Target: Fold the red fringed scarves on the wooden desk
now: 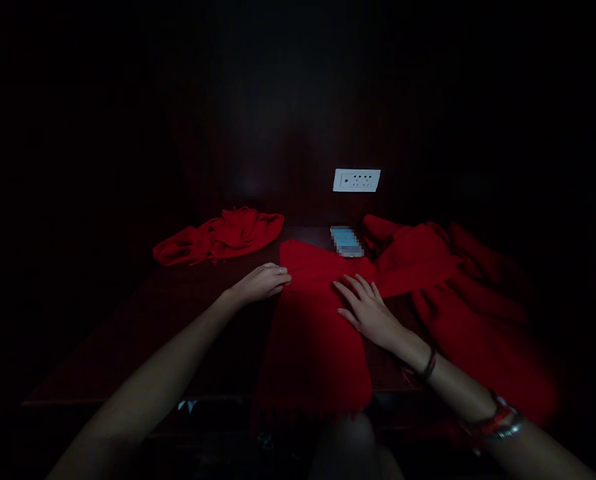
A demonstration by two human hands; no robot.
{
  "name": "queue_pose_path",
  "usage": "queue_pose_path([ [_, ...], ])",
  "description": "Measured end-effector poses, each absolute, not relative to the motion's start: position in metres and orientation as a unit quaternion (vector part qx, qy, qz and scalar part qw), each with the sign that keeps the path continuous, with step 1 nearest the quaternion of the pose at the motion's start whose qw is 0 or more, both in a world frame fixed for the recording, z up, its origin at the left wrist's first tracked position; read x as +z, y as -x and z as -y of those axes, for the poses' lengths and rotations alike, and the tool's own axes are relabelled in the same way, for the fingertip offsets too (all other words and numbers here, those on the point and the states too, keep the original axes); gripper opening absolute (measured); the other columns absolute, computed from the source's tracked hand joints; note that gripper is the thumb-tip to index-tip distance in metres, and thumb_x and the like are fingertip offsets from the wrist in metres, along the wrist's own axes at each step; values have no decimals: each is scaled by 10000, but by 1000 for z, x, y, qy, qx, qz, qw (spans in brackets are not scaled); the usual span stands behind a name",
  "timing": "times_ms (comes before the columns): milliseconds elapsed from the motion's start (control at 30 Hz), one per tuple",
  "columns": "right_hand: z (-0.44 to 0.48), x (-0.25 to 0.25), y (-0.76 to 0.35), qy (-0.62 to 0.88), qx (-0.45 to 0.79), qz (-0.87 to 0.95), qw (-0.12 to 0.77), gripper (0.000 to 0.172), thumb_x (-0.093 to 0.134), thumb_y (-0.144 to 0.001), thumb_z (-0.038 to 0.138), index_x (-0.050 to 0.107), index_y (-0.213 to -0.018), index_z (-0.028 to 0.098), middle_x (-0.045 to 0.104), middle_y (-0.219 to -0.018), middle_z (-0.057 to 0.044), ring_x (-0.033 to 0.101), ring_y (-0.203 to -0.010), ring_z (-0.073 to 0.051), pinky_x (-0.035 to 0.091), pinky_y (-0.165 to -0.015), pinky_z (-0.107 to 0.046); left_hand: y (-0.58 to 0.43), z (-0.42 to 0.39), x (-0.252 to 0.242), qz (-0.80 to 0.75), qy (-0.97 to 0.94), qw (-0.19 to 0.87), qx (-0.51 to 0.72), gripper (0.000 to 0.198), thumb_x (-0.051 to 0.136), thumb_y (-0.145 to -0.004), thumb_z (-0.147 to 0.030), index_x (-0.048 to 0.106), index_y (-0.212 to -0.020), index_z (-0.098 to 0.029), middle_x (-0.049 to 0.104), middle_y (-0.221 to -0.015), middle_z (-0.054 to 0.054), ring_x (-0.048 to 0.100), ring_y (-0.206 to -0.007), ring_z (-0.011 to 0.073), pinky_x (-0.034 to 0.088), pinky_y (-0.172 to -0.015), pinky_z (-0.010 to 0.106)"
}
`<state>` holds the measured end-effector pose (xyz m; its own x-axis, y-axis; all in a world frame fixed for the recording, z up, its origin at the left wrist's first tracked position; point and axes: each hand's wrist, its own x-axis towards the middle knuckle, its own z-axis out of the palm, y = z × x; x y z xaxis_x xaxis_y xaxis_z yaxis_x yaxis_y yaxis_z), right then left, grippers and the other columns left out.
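Observation:
A red fringed cloth (318, 340) lies over the dark table, its fringed end hanging past the front edge. My left hand (264, 282), with a ring on it, pinches the cloth's left edge. Spread fingers of my right hand (365, 307) rest on the cloth's right side. From there the fabric runs on to the right, into a loose heap of red cloth (478, 320).
A crumpled red cloth (228, 235) lies at the back left of the table (168, 333). Behind the middle cloth is a phone (347, 241) with a lit, blurred screen. A white socket plate (357, 180) is on the dark back wall. Knees show below the front edge.

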<state>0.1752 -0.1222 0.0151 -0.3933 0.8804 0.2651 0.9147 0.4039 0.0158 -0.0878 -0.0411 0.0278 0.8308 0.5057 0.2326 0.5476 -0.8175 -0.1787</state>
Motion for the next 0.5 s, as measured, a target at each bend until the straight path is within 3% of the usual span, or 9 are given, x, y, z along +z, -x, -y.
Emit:
queue_pose_path([
  [167,132,9,-172,640,-49,756,128,355,376,-795,345,396,-1090,149,538,-976,-123,506,-895,-208,358,-762,-317,86,42,27,267,949,144,-85,106,386,-789,-188,488,-761,-191,514,-794,11,468,-736,129,324,-716,241],
  [333,129,10,-168,632,3,761,146,311,358,-795,190,376,-1106,182,575,-971,-81,549,-846,-158,361,-728,-242,85,42,27,267,947,163,-76,112,398,-771,-170,498,-811,-203,512,-820,18,474,-754,139,334,-722,250],
  [500,129,11,-176,639,-15,761,113,310,341,-796,179,435,-1090,192,581,-972,-83,547,-860,-159,357,-735,-236,81,45,28,267,950,137,-86,131,414,-736,-135,508,-795,-205,525,-897,20,484,-823,145,344,-747,257],
])
